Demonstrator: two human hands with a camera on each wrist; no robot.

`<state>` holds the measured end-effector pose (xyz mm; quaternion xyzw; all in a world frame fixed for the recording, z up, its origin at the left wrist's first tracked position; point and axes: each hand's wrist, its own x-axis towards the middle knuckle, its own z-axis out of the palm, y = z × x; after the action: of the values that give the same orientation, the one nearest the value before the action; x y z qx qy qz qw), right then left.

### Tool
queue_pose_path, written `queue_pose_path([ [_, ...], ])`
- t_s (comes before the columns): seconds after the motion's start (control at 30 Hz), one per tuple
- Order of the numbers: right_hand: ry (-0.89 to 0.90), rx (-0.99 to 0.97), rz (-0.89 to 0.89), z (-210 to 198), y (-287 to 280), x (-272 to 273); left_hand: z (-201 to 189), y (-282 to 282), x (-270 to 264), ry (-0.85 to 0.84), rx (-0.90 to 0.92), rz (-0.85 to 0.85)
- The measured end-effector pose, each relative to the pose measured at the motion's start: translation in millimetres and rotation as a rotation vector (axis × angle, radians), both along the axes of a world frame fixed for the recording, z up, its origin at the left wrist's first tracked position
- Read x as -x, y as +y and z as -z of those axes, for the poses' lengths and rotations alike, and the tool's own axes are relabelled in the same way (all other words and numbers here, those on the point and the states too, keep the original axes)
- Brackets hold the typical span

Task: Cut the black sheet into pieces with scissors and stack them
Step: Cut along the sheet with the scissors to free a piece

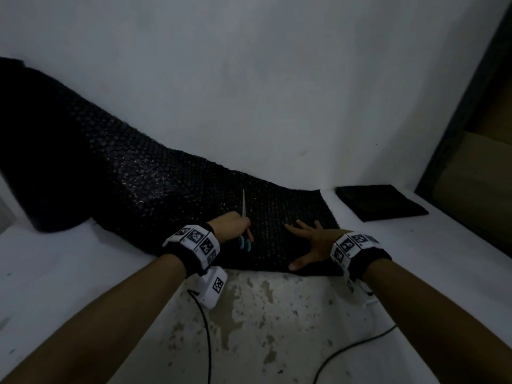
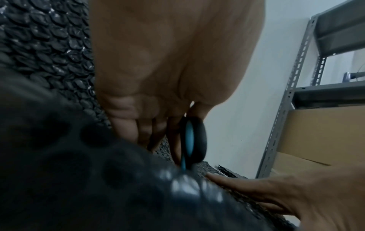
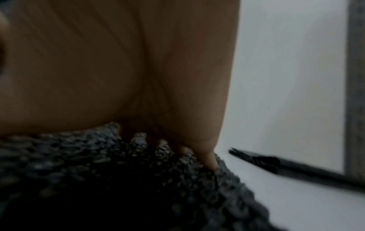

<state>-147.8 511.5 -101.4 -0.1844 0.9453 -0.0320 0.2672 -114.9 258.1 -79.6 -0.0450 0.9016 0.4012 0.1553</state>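
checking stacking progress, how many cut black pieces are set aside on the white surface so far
1 flat black pile, lying on the white surface right of the black bubble-textured sheet, apart from it. It may be several pieces stacked; the layers cannot be told apart.

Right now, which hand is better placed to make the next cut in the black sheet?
Left. The left hand already grips the scissors, blade pointing away over the black sheet. The right hand lies spread flat, pressing the sheet down.

Glossy bubbled plastic black sheet point(image 1: 155, 173), metal-bladed scissors point(image 1: 244, 206)
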Motion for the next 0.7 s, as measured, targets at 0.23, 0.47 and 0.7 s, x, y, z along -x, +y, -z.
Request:
queue_pose_path([
  [0.23,0.353,0.606,0.115,-22.5,-14.8,-19.8,-10.6,13.0,-3.5,0.076,-0.190,-0.133],
  [0.47,0.369,0.770,0.122,-43.9,-45.0,-52.1,-27.7,46.5,-19.6,0.109,-0.204,-0.113],
  [0.7,0.312,0.747,0.167,-39.2,-35.9,-71.4,-32.7,52.9,-32.1,0.130,-0.114,-0.100],
])
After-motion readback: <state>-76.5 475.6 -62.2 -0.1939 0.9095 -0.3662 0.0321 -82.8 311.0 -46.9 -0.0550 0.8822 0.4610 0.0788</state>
